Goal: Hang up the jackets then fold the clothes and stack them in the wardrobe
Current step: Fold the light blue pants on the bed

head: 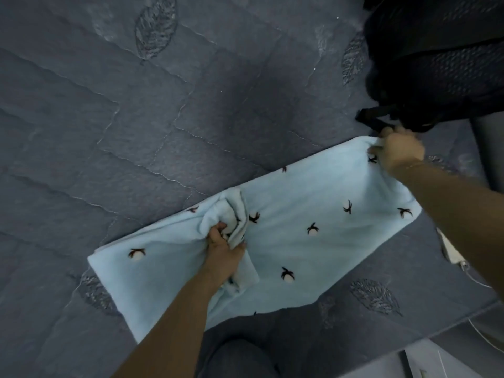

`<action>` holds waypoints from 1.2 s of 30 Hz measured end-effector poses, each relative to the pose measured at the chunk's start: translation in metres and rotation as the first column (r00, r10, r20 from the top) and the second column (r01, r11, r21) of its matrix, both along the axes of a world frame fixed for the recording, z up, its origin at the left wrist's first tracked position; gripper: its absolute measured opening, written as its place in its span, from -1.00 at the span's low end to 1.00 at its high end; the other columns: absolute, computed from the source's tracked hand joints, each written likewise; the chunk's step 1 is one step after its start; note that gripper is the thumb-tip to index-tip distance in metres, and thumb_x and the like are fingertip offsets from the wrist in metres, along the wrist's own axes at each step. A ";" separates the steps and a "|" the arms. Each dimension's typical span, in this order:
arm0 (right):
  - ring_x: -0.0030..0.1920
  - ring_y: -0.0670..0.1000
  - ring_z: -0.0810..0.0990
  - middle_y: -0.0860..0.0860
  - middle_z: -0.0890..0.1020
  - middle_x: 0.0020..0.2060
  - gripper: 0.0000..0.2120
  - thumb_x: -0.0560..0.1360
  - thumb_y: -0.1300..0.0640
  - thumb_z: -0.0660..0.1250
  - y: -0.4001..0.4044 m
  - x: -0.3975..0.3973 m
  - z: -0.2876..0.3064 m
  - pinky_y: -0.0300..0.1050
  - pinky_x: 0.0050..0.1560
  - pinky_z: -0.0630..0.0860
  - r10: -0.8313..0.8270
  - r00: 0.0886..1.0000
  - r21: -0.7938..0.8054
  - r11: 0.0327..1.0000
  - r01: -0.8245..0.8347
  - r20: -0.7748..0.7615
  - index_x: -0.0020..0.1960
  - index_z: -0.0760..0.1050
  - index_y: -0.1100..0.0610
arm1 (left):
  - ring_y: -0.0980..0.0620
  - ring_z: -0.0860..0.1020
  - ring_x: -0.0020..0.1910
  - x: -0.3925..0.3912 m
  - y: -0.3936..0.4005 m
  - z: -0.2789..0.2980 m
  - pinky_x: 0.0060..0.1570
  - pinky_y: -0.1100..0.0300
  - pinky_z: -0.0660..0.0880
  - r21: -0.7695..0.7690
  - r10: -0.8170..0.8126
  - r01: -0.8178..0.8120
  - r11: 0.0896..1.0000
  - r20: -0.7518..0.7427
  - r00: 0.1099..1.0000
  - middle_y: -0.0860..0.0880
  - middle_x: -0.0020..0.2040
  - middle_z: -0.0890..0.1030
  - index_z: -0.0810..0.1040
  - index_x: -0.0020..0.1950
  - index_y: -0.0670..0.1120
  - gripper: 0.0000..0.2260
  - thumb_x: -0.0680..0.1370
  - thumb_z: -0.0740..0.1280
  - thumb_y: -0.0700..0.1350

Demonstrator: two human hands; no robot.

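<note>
A light blue garment (294, 211) with small dark and white embroidered motifs lies spread in a long strip across a grey-blue quilted bedspread (109, 105). My left hand (222, 249) is closed on a bunched fold of the fabric near the strip's middle left. My right hand (398, 151) pinches the far right corner of the same garment, close to a black bag. The cloth between the two hands lies mostly flat.
A black mesh backpack (436, 64) with a strap (373, 120) sits at the upper right of the bed, touching the garment's corner area. A white charger with a cable (452, 249) lies at the bed's right edge. My knee (240, 358) shows at the bottom.
</note>
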State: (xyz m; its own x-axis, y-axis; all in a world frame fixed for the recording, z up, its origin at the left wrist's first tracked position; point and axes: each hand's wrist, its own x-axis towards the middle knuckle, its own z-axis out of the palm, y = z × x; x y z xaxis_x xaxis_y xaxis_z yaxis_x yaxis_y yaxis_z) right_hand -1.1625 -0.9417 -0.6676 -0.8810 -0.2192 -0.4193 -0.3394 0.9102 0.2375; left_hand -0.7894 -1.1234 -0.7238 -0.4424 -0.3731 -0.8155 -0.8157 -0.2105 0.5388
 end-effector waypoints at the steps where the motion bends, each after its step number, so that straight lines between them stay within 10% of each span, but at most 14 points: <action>1: 0.30 0.31 0.33 0.32 0.39 0.27 -0.57 0.54 0.11 0.35 -0.002 0.009 0.000 0.22 0.24 0.35 0.005 0.999 -0.014 1.000 -0.006 -0.036 0.31 0.37 0.32 | 0.10 0.35 0.24 0.000 -0.001 0.000 0.18 0.25 0.30 0.008 -0.002 0.002 1.000 -0.009 1.000 -0.03 0.43 0.28 0.05 0.44 -0.06 -0.38 0.55 0.39 -0.13; 6: 0.45 0.28 0.24 0.27 0.27 0.46 -0.52 0.47 0.27 0.34 -0.012 0.108 0.013 0.12 0.44 0.14 0.124 0.987 -0.404 0.902 -0.155 -0.103 0.38 0.39 0.26 | 0.06 0.39 0.19 -0.002 -0.004 0.015 0.16 0.22 0.34 0.043 0.039 -0.037 0.998 -0.060 0.997 -0.02 0.35 0.34 0.12 0.37 -0.01 -0.46 0.55 0.39 -0.18; 9: 0.19 0.07 0.51 0.08 0.51 0.23 -0.75 0.57 0.21 0.33 -0.019 0.214 0.020 0.04 0.23 0.47 0.013 0.947 -0.729 0.642 0.238 0.321 0.24 0.52 0.17 | 0.04 0.49 0.15 0.004 -0.020 0.045 0.15 0.18 0.46 0.289 0.121 -0.085 0.954 -0.106 0.987 0.04 0.23 0.44 0.20 0.38 0.03 -0.49 0.55 0.39 -0.14; 15: 0.10 -0.26 0.58 -0.12 0.56 0.22 -0.59 0.55 -0.14 0.30 -0.038 0.322 0.027 -0.43 -0.03 0.51 -0.101 0.524 -0.474 0.309 0.824 0.845 0.35 0.44 -0.02 | 0.01 0.60 0.03 0.083 -0.043 0.093 0.06 0.26 0.51 0.204 0.155 -0.113 0.972 -0.199 0.968 -0.04 0.07 0.63 0.50 0.23 -0.04 -0.81 0.63 0.24 -0.18; 19: 0.06 -0.07 0.59 -0.12 0.57 0.08 -0.51 0.44 -0.16 0.45 -0.057 0.356 0.031 -0.46 -0.15 0.47 -0.041 0.685 -0.572 0.516 0.638 0.727 0.24 0.37 0.02 | 0.04 0.53 0.11 0.166 -0.020 0.100 0.03 0.52 0.40 -0.186 0.111 -0.173 0.967 -0.303 0.946 -0.04 0.15 0.55 0.54 0.20 -0.12 -0.77 0.57 0.30 -0.32; 25: 0.42 0.05 0.29 0.08 0.11 0.54 -0.02 0.41 -0.07 0.51 -0.072 0.391 0.030 -0.13 0.21 0.36 -0.008 0.946 -0.725 0.641 0.253 0.324 0.59 -0.07 0.04 | 0.00 0.04 0.54 0.236 0.017 0.084 0.50 -0.07 0.03 -0.540 -0.358 0.241 0.806 -0.122 0.926 0.03 0.57 0.07 0.30 0.48 0.09 -0.45 0.53 0.40 -0.04; 29: 0.21 0.11 0.47 0.11 0.22 0.45 -0.40 0.50 -0.02 0.42 -0.059 0.396 0.026 -0.08 0.00 0.44 -0.019 0.985 -0.713 0.688 0.136 0.170 0.43 0.27 0.09 | 0.05 -0.25 0.56 0.247 0.028 0.077 0.51 -0.17 -0.15 -0.505 -0.398 0.291 0.813 -0.117 0.910 0.07 0.59 -0.21 0.03 0.53 0.20 -0.32 0.54 0.38 0.06; 36: -0.23 0.00 0.47 0.12 0.51 -0.16 -0.72 0.53 0.01 0.39 -0.045 0.366 0.020 -0.21 -0.25 0.37 -0.070 0.945 -0.737 0.608 0.295 0.320 -0.16 0.43 0.20 | -0.04 -0.19 0.57 0.241 0.027 0.068 0.53 -0.01 -0.14 -0.561 -0.370 0.233 0.794 -0.142 0.918 -0.02 0.60 -0.14 0.10 0.57 0.03 -0.31 0.54 0.40 -0.01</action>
State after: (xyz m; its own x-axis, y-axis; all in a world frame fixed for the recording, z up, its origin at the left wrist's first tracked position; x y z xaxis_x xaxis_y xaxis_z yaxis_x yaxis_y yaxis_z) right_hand -0.7968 -0.9864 -0.6481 -0.8368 -0.4035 -0.3701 -0.0864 0.7647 -0.6385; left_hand -0.5484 -1.0961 -0.6560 -0.7543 -0.5260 -0.3927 -0.6254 0.3940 0.6735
